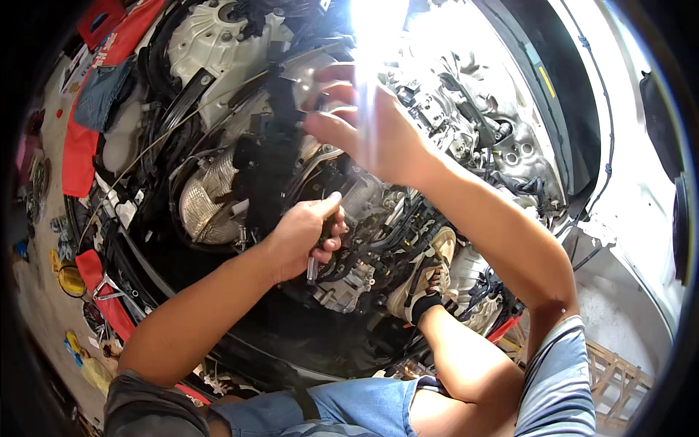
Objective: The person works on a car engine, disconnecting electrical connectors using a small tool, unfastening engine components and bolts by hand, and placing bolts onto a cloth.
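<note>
My left hand (306,237) is wrapped round a tool (313,269) with a dark grip and a shiny metal end pointing down, over the middle of the engine bay (349,284). My right hand (375,131) is raised above it beside a very bright lamp (378,18), fingers spread and curved among dark parts and brackets; glare partly hides whether they touch anything. A silver heat shield (211,197) lies left of my left hand.
My shoe (415,284) rests among engine parts at right. Red covers (80,164) edge the bay at left, with wrenches (113,291) on one. A white body panel (626,269) bounds the right; scattered items (69,280) lie on the floor.
</note>
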